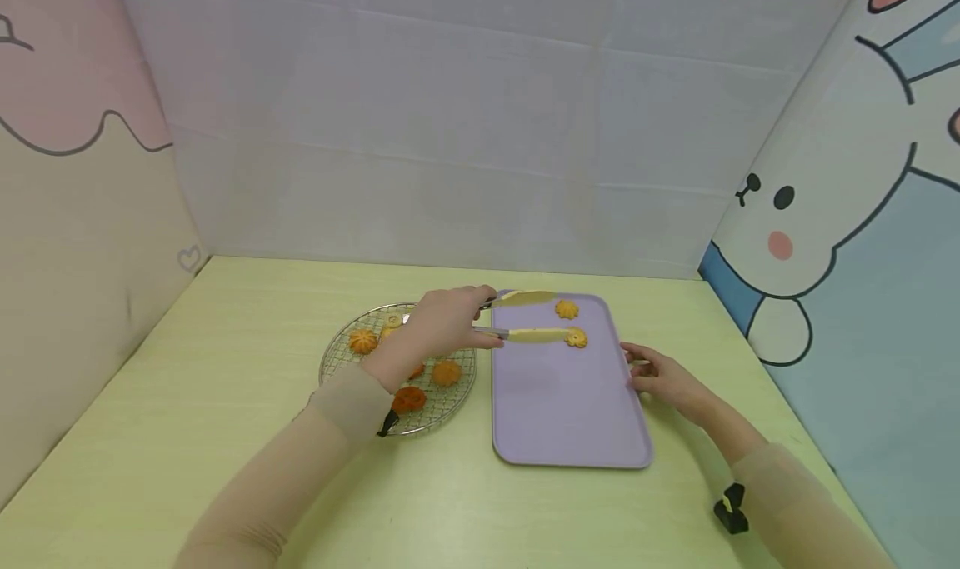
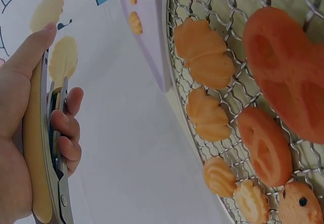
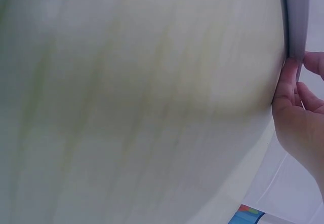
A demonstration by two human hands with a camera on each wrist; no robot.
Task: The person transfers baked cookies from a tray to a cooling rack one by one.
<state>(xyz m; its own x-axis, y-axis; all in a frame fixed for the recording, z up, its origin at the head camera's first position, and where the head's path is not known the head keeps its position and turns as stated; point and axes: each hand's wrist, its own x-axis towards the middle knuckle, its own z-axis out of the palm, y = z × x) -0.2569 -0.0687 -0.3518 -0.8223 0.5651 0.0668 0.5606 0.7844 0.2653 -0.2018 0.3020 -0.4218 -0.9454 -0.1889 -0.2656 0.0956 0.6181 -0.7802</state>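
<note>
My left hand (image 1: 446, 323) grips a pair of metal tongs (image 2: 59, 178) with pale yellow tips. The tong arms are spread apart over the lavender tray (image 1: 562, 411). One tip reaches the edge of a flower-shaped cookie (image 1: 577, 338) on the tray, and a second cookie (image 1: 567, 309) lies just behind it. Nothing shows between the tips. At the tray's right edge, my right hand (image 1: 667, 381) pinches the rim, thumb on one side and fingers on the other in the right wrist view.
Left of the tray sits a round wire rack (image 1: 324, 367) bearing several cookies, among them a reddish-brown pretzel-shaped one (image 2: 283, 77); my left forearm partly covers it in the head view. White panels (image 1: 450, 136) and cartoon-printed side walls (image 1: 840, 177) enclose the table (image 1: 187, 386).
</note>
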